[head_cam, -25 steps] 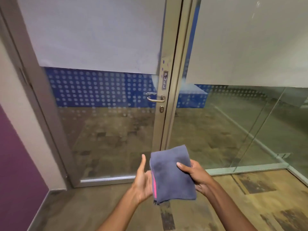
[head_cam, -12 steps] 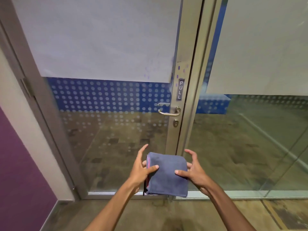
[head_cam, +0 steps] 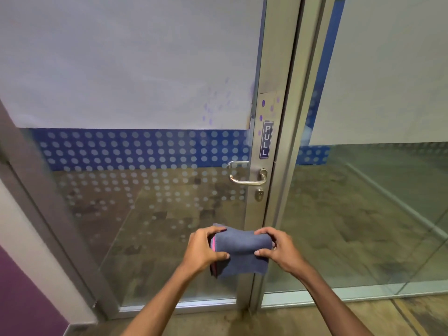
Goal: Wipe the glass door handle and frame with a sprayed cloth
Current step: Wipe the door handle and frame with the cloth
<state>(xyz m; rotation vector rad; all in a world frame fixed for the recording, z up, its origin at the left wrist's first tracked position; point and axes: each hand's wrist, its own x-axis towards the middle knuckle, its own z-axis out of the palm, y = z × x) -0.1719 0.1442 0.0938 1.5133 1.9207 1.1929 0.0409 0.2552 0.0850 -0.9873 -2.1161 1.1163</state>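
A folded blue-grey cloth [head_cam: 241, 253] with a pink edge is held in front of me, below the door handle. My left hand [head_cam: 202, 249] grips its left side and my right hand [head_cam: 278, 251] grips its right side, folding the top over. The silver lever handle [head_cam: 247, 179] sits on the metal door frame [head_cam: 274, 93], under a PULL label [head_cam: 266, 139] and above a keyhole [head_cam: 259, 194]. The handle is well above the cloth and nothing touches it.
The glass door [head_cam: 145, 202] has frosted film above and a blue dotted band. A fixed glass panel [head_cam: 375, 202] stands to the right. A white and purple wall [head_cam: 21, 287] lies at the left. Brown floor runs along the bottom.
I have come closer to the door, so the handle looks larger. Both hands have closed on the cloth and folded its top edge over.
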